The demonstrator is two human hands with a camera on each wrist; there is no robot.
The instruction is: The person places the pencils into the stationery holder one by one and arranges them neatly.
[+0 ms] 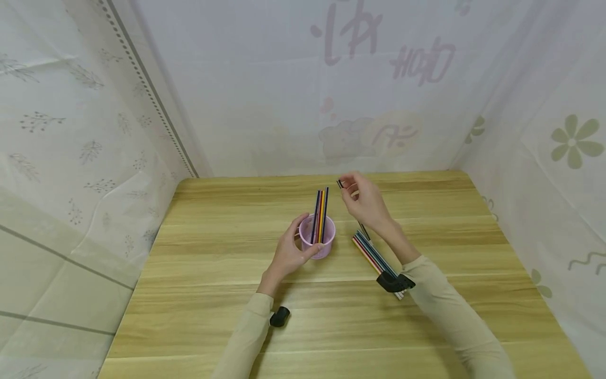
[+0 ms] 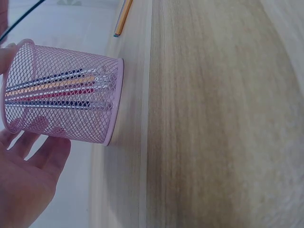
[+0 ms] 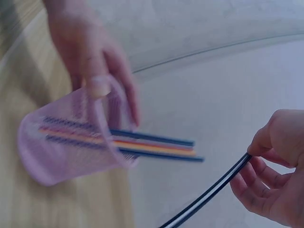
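Note:
My left hand (image 1: pixel 289 253) grips a pink mesh pen cup (image 2: pixel 71 126) by its side, thumb at the rim and fingers round the wall. Several coloured pencils (image 1: pixel 320 210), dark, red and yellow-orange among them, stand leaning in the cup. To the cup's right, my right hand (image 1: pixel 366 202) pinches a thin dark pencil (image 3: pixel 204 199) near one end, with a pale stripe along it. This pencil slants downward, apart from the cup; my hand partly hides it in the head view. Below my right hand, a bundle of coloured pencils (image 1: pixel 371 255) lies on the table.
Everything rests on a wood-grain table (image 1: pixel 227 231). A patterned white curtain (image 1: pixel 265 105) hangs behind its far edge and at both sides. A black wrist mount (image 1: pixel 280 317) sits by the left sleeve; another black mount (image 1: pixel 395 283) partly covers the pencil bundle.

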